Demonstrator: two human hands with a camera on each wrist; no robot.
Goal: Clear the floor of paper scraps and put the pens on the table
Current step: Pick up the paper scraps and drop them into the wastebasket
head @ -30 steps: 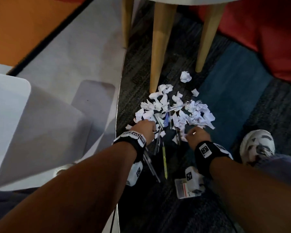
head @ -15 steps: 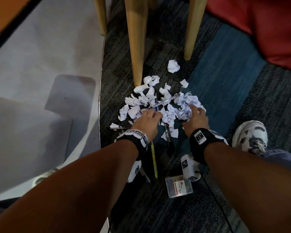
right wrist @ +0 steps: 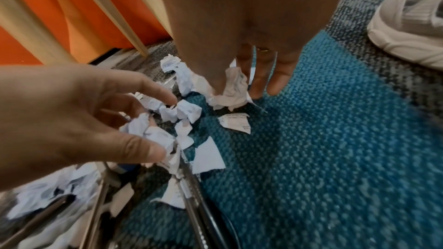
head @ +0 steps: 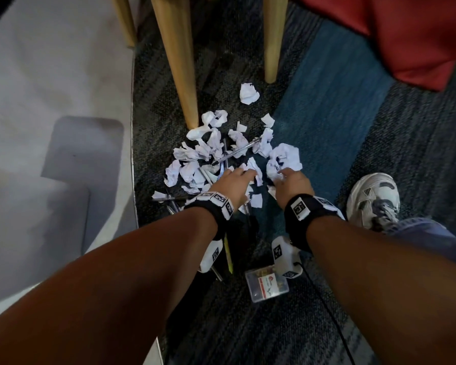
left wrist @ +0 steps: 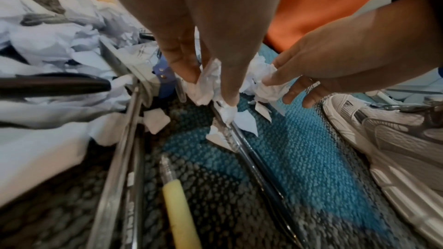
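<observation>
White paper scraps (head: pixel 195 164) lie heaped on the dark and blue carpet beside a wooden table leg. Several pens lie among and under them: a clear one (head: pixel 237 151) across the heap, a yellow one (left wrist: pixel 179 211) and a dark one (left wrist: pixel 258 162) nearer me. My left hand (head: pixel 244 175) pinches crumpled scraps (left wrist: pixel 206 86) at the heap's near side. Close beside it, my right hand (head: pixel 279 176) pinches another crumpled scrap (right wrist: pixel 232 86), with a bigger wad (head: pixel 284 156) just beyond its fingers. One lone ball (head: pixel 248 93) lies farther off.
Wooden table legs (head: pixel 179 61) (head: pixel 271 38) stand just behind the heap. A red cushion (head: pixel 406 30) fills the far right. My white shoe (head: pixel 371 198) is right of the hands. A small clear box (head: pixel 266 285) lies near my right wrist. Grey flooring (head: pixel 50 101) lies left.
Both hands have moved forward from the heap's near edge into the scraps and closer together. Scraps on the right are now bunched into a wad.
</observation>
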